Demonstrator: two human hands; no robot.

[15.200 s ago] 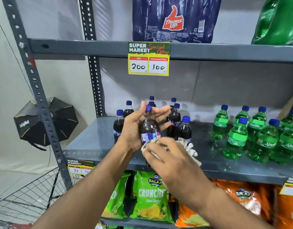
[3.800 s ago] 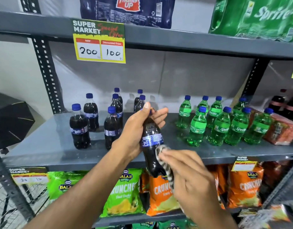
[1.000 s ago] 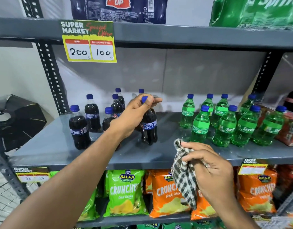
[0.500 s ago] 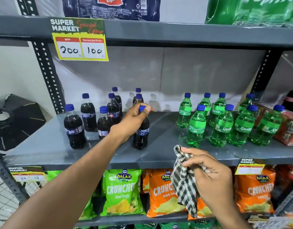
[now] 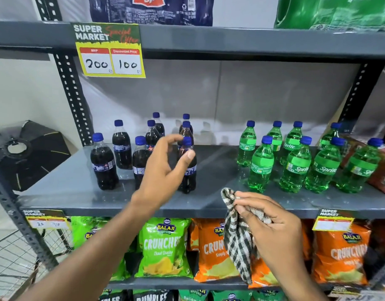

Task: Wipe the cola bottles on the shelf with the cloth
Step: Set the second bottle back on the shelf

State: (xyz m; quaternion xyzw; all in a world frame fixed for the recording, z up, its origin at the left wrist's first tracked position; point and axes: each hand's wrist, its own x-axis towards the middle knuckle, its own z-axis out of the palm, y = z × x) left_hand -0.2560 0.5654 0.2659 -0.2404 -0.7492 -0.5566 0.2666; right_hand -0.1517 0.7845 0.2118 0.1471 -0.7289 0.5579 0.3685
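Observation:
Several dark cola bottles with blue caps stand on the left half of the grey shelf (image 5: 209,203). The front right cola bottle (image 5: 190,177) stands upright on its own. My left hand (image 5: 165,170) hovers just in front of it, fingers spread, thumb beside the bottle's shoulder, gripping nothing. It hides part of another cola bottle (image 5: 139,161). A further cola bottle (image 5: 103,164) stands at the front left. My right hand (image 5: 272,227) is lower right, at the shelf's front edge, closed on a black-and-white checked cloth (image 5: 238,240) that hangs down.
Green Sprite bottles (image 5: 295,168) crowd the right half of the same shelf, with a red pack (image 5: 382,179) at the far right. Snack bags (image 5: 165,246) fill the shelf below. A price tag (image 5: 110,51) hangs from the upper shelf. A wire basket (image 5: 15,255) is at the lower left.
My left hand has set the cola bottle down on the shelf and let go of its cap, fingers now spread. My right hand with the cloth stays low.

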